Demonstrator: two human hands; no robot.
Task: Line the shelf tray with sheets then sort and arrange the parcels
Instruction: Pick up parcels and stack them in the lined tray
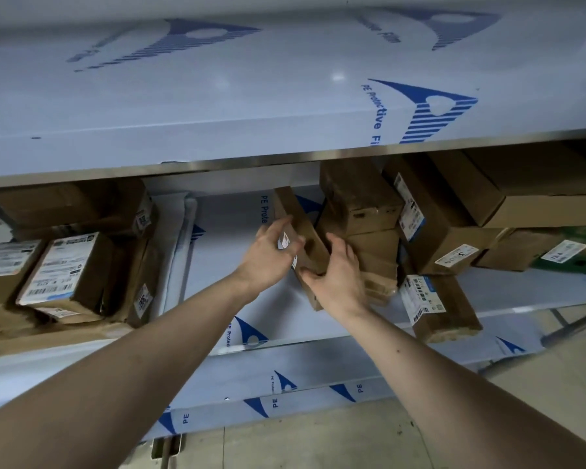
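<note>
Gripping a slim brown cardboard parcel [300, 231] at frame centre, left hand [268, 257] and right hand [339, 275] flank it (right lower), its long axis running upper-left to lower-right over the film-lined shelf tray [237, 265].

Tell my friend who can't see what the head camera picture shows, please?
Two bare hands hold a narrow brown parcel on edge over a white-lined shelf: the left hand on its labelled face, the right hand round its near end. More brown parcels sit stacked at both sides.
</note>
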